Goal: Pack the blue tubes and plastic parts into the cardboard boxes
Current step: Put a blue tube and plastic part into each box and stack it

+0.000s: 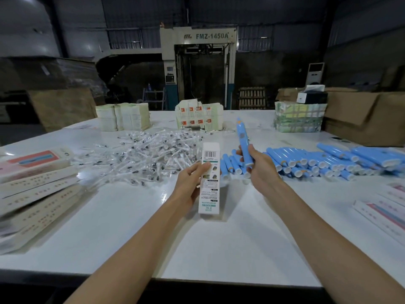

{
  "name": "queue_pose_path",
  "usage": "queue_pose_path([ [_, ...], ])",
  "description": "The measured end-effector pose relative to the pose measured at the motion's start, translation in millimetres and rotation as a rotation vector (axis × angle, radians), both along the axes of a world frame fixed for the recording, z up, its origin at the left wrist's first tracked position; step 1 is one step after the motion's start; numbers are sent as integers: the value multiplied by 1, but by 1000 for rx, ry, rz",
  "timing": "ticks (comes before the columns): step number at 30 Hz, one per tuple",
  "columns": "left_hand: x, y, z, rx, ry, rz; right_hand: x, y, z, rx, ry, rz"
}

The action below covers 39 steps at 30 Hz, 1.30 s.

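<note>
My left hand [192,183] grips a narrow white cardboard box [210,172] with a barcode, held upright above the middle of the white table [197,238]. My right hand [258,167] grips a blue tube [242,140] by its lower end, its tip pointing up and away, just right of the box. A long pile of blue tubes [317,161] lies on the table to the right. A heap of clear-wrapped plastic parts [142,154] spreads behind and left of the box.
Flat printed boxes [32,194] are stacked at the left edge and more lie at the right edge [385,211]. Bundles of folded cartons [122,116], [199,116], [298,119] stand along the far side. Large brown cartons [368,115] sit at the far right.
</note>
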State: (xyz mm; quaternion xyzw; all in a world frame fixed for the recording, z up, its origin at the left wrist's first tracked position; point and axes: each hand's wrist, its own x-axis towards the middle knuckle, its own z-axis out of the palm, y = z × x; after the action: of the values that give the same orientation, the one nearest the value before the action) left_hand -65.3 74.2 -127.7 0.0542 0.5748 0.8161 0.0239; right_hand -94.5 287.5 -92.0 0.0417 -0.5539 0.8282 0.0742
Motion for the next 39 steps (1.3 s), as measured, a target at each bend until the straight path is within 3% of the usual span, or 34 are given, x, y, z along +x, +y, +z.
queue_pose_path([
  [8, 5, 3, 0, -57, 92, -45, 8, -9, 32, -84, 293, 40],
  [15, 6, 4, 3, -56, 144, -113, -2, -15, 52, 268, 245, -45],
  [19, 7, 3, 4, -56, 166, -155, -8, -10, 60, 373, 266, -117],
  [27, 12, 7, 8, -121, 209, -173, -2, -4, 76, 648, 270, -63],
  [33, 14, 8, 7, -105, 167, -103, -4, -15, 51, 902, 300, -43],
  [39, 16, 12, 1, 15, 98, -90, -7, -22, 14, 938, 330, -41],
])
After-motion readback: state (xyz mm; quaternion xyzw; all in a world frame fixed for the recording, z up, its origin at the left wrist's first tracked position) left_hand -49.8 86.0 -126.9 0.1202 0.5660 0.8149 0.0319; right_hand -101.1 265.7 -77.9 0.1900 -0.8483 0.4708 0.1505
